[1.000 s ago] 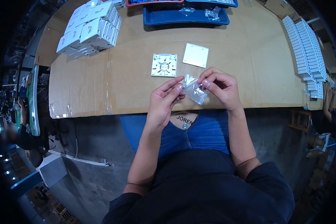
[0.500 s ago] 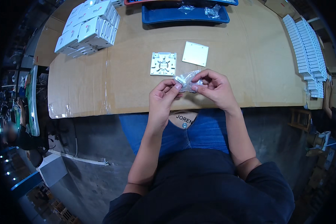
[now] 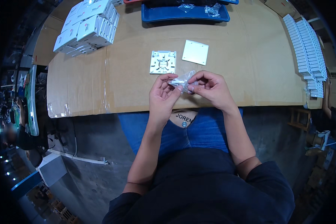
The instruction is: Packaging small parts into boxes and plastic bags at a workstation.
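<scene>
Between my two hands is a small clear plastic bag [image 3: 183, 81] with small pale parts inside, too small to make out. My left hand [image 3: 162, 92] supports its left side, thumb against the bag and fingers curled. My right hand [image 3: 211, 89] pinches the bag's right side between thumb and forefinger. Just beyond my left hand, a square white box base [image 3: 162, 62] lies with its moulded inside facing up. To its right lies a flat white square cover [image 3: 195, 52] with small holes near its corners.
The cardboard-covered table [image 3: 134, 95] ends close to my body. White boxes [image 3: 87, 28] are piled at the far left, and stacks of white boxes [image 3: 304, 48] stand at the right. A blue tray [image 3: 184, 15] at the back holds small plastic bags. Other people are at both sides.
The bag has turned and shifted slightly left between my hands. My left fingers have loosened and curled differently around it, and my right hand has moved a little left.
</scene>
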Motion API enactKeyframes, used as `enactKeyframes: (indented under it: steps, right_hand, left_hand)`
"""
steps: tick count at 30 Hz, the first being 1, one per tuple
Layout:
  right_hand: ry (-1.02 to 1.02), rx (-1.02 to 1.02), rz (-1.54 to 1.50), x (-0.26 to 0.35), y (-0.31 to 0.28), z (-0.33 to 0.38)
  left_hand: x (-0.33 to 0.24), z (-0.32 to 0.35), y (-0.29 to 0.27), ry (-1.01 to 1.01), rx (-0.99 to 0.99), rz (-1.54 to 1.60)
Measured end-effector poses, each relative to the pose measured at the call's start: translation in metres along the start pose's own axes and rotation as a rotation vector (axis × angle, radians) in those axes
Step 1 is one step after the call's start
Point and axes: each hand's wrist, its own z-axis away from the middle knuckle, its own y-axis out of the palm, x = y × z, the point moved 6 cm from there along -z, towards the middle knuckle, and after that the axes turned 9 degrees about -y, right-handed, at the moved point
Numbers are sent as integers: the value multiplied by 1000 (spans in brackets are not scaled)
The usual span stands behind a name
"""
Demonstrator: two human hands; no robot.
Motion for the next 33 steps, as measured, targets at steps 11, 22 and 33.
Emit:
enactKeyframes:
  steps: [11, 22, 33]
  right_hand:
    - [-4, 67, -44, -7, 11, 0]
    - [-28, -178, -176, -17, 10, -2]
    - [-63, -309, -63, -21, 8, -4]
  left_hand:
    - [8, -2, -2, -61, 27, 212]
    - [10, -2, -5, 41, -75, 45]
    - [-3, 1, 12, 46, -79, -119]
